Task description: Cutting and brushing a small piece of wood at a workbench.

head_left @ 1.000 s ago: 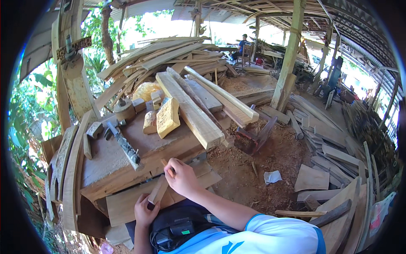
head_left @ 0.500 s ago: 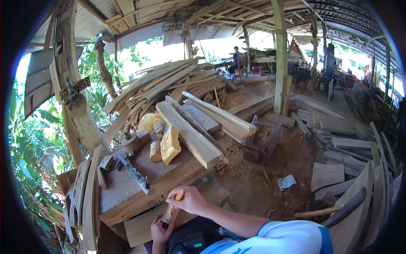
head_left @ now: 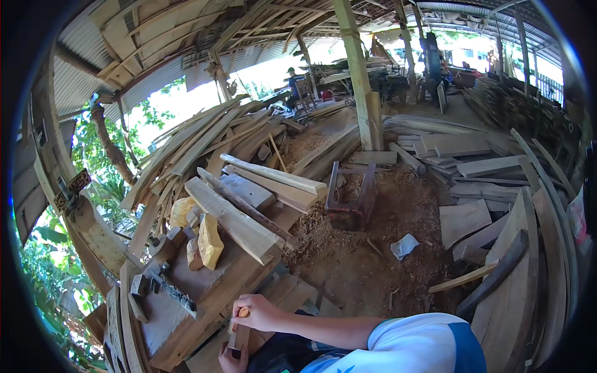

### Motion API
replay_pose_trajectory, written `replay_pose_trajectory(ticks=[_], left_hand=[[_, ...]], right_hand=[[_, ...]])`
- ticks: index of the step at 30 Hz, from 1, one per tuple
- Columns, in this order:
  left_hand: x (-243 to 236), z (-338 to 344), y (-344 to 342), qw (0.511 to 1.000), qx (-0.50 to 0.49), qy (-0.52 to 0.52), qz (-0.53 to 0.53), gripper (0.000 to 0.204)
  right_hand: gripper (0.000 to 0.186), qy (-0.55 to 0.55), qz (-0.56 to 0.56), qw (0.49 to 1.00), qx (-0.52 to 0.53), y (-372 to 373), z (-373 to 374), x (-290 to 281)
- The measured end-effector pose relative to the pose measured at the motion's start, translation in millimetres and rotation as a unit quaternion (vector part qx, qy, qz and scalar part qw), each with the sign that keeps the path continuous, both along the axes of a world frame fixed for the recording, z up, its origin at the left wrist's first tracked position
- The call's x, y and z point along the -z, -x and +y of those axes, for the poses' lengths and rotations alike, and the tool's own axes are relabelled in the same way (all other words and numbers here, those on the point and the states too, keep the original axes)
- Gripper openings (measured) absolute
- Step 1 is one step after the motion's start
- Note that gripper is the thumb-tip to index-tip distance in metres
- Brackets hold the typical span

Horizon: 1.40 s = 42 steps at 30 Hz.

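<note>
Low in the view, just off the front edge of the workbench (head_left: 249, 283), my two hands hold a wooden-handled tool (head_left: 239, 337). It has a rounded orange-brown grip and a flat tan lower part with a dark end; its exact kind is unclear. My right hand (head_left: 261, 313) is closed around the upper grip. Below it, my left hand (head_left: 232, 360) pinches the lower end, partly cut off by the frame. On the bench nearby lies a hammer-like tool (head_left: 177, 297) with a wrapped handle. Behind it stand a yellow block (head_left: 210, 241) and a smaller brown block (head_left: 194, 255).
Long planks (head_left: 233, 221) lie across the bench's far end, before a large heap of boards (head_left: 199, 140). A dark red stool-like frame (head_left: 349, 202) stands on the shaving-strewn floor near a wooden post (head_left: 360, 93). Lumber (head_left: 516, 267) fills the right side. A person (head_left: 294, 87) sits far back.
The view has swung to the right, so the bench and planks sit further left. Both hands keep their hold on the tool and appear slightly lower.
</note>
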<state>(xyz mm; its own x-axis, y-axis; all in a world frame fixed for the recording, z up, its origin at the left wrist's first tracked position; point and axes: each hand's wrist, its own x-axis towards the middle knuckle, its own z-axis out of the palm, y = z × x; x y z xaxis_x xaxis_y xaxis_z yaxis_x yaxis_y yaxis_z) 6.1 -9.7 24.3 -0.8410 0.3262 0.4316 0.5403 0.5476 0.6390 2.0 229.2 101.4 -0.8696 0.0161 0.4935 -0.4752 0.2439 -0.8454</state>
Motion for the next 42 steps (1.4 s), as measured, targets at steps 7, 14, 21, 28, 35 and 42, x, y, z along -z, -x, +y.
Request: replay_pose_trajectory(ticks=[7, 14, 21, 28, 35, 42], left_hand=[[9.5, 1.0, 6.8, 0.998, 0.017, -0.013, 0.065, 0.041], [14.3, -0.5, 7.2, 0.997, -0.032, 0.012, 0.067, 0.031], [16.0, 2.3, 7.5, 0.995, -0.058, 0.039, 0.072, 0.036], [10.5, 5.9, 4.6, 0.996, -0.052, 0.018, 0.069, 0.031], [0.1, 10.1, 0.2, 0.998, -0.043, 0.013, 0.04, 0.029], [13.7, 6.1, 6.7, 0.996, -0.018, 0.013, 0.086, 0.035]], right_hand=[[0.017, -0.037, 0.034, 0.999, 0.004, -1.4, -0.3, 7.9], [0.016, -0.032, 0.011, 0.999, 0.014, -3.6, 2.8, 9.2], [0.017, -0.032, -0.039, 0.999, -0.002, -7.4, 11.0, 6.9], [0.018, -0.022, -0.024, 0.999, 0.0, -7.3, 11.7, 8.4], [0.018, -0.042, -0.009, 0.999, 0.009, -4.0, 13.9, 10.4], [0.018, -0.032, 0.019, 0.999, 0.014, -9.1, 3.9, 8.1]])
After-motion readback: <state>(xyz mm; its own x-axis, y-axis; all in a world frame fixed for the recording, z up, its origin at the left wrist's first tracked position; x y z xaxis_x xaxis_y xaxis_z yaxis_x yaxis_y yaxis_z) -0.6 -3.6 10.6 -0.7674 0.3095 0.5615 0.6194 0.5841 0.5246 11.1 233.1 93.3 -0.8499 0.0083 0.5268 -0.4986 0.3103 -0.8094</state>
